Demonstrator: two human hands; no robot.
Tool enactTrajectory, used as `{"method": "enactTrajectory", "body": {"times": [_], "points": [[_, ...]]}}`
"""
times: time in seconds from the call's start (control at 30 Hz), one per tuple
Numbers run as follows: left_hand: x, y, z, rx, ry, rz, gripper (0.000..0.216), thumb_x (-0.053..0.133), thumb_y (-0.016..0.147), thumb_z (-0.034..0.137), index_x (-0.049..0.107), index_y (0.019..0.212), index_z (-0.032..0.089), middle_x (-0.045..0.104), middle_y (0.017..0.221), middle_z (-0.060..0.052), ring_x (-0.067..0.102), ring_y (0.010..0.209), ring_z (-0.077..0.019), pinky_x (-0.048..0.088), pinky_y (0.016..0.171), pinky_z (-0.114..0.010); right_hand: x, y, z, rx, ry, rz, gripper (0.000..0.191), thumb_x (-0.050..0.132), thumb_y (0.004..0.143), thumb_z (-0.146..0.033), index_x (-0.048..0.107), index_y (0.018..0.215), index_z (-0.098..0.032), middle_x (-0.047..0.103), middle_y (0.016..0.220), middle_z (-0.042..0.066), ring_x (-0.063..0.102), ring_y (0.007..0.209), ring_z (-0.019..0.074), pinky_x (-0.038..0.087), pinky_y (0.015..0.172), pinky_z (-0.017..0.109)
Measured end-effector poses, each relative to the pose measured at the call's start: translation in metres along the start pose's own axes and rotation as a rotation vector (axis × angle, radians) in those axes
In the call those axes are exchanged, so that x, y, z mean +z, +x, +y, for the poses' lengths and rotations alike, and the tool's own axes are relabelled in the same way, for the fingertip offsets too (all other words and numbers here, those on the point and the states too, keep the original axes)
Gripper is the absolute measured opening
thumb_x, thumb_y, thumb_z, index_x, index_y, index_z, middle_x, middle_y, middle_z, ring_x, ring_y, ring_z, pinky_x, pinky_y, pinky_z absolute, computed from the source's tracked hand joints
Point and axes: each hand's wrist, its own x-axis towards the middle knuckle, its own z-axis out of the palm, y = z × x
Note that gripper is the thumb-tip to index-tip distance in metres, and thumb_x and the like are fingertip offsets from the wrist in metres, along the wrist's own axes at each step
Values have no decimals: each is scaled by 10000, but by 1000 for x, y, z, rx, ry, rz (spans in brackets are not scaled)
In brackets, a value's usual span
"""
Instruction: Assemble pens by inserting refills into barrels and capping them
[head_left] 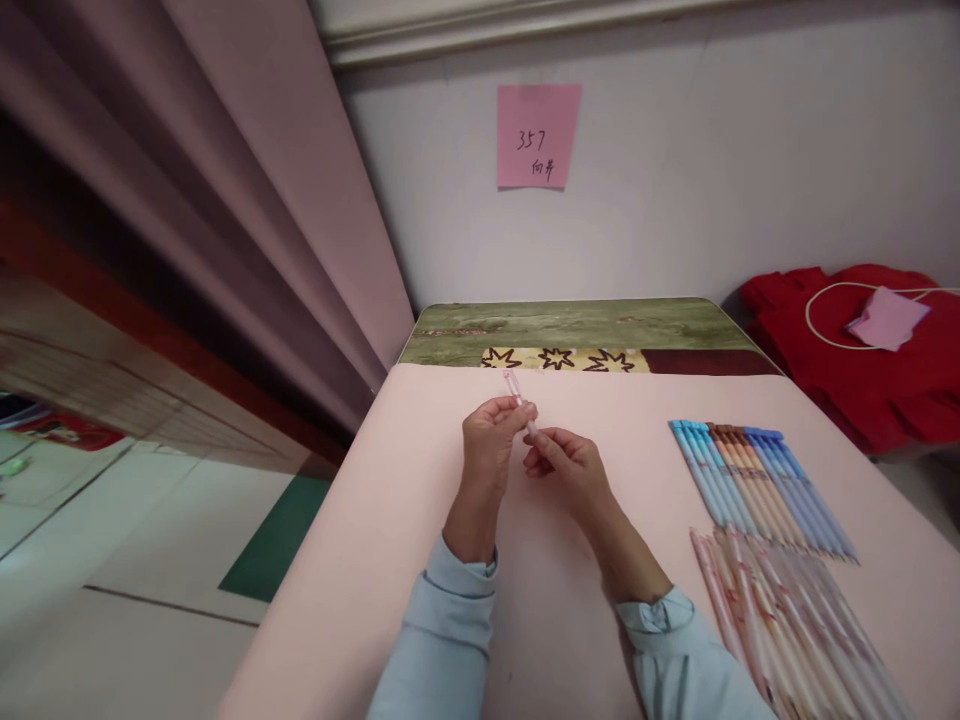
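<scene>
A slim pen, clear and pinkish, is held above the table between my two hands. My left hand pinches it around its middle, with the upper end sticking out past the fingers. At the lower end, my right hand grips the pen between thumb and fingers; the tip itself is hidden there. To the right lies a neat row of pens in light blue, brown and darker blue. Nearer to me is a group of pale, translucent pens, some with pink parts.
A pale pink sheet covers most of the table, with a green patterned strip showing at the back. Red fabric sits beyond the right edge. A curtain hangs at left, and a pink note is on the wall.
</scene>
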Motion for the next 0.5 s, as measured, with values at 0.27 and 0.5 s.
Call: {"method": "enactTrajectory", "body": {"times": [0.27, 0.5], "points": [[-12, -9, 59, 257, -111, 170, 310, 830, 698, 305, 709, 942, 157, 753, 830, -59, 667, 720, -127, 505, 675, -229, 0, -1, 9, -100, -103, 46, 395, 607, 876, -570, 733, 889, -196, 719, 740, 34, 665, 668, 160, 534, 667, 278], [21, -114, 129, 704, -66, 141, 439, 758, 825, 327, 604, 1235, 293, 731, 808, 27, 656, 647, -125, 555, 650, -244, 20, -12, 4, -284, -641, -27, 229, 567, 927, -329, 719, 789, -227, 702, 660, -21, 649, 612, 130, 484, 581, 216]]}}
